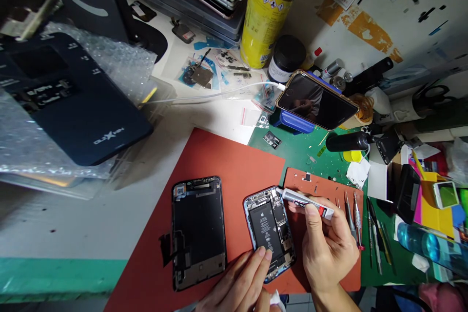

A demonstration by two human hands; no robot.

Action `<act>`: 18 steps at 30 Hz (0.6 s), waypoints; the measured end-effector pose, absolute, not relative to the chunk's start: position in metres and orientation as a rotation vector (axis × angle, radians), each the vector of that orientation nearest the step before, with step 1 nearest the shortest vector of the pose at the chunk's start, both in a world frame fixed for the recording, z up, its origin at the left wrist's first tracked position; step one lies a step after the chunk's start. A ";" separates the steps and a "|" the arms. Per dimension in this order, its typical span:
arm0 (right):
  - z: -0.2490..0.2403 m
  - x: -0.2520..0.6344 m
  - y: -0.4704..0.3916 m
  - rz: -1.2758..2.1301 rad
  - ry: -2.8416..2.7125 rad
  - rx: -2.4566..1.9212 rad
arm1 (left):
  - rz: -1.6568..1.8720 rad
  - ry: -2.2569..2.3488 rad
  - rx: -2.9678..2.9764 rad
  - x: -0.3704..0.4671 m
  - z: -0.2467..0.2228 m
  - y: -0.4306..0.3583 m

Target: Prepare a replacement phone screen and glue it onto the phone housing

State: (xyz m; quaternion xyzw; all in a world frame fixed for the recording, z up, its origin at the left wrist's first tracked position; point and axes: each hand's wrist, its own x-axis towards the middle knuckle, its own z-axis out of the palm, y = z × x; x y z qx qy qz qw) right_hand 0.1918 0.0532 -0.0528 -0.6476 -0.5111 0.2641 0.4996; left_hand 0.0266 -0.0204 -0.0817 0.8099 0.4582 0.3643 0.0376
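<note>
An opened smartphone (265, 224) with a blue frame lies on the red-orange mat, its battery and circuit board exposed. My left hand (239, 282) rests on its lower end with fingers stretched out. Between the thumb and fingers of my right hand (325, 248) is a slim white glue tube (307, 204) with printed lettering. The tube's nozzle is at the phone's upper right corner; I cannot tell whether it touches. To the left lies a detached phone screen (199, 234), inner side up, with a dark flex cable at its left edge. Something white shows beneath my left hand.
Tweezers (357, 217) and other thin tools lie on the right. A phone (316, 100) with a white cable leans on a blue stand behind the mat. A yellow spray can (261, 24) and a black jar (287, 56) stand farther back. A dark box (80, 102) lies on bubble wrap at left.
</note>
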 end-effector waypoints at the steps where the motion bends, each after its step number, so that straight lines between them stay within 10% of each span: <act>1: -0.053 0.192 0.053 0.635 -1.239 -1.568 | 1.113 1.409 2.482 0.027 -0.082 -0.021; 18: -0.055 0.194 0.052 0.600 -1.229 -1.587 | 1.134 1.403 2.483 0.027 -0.085 -0.020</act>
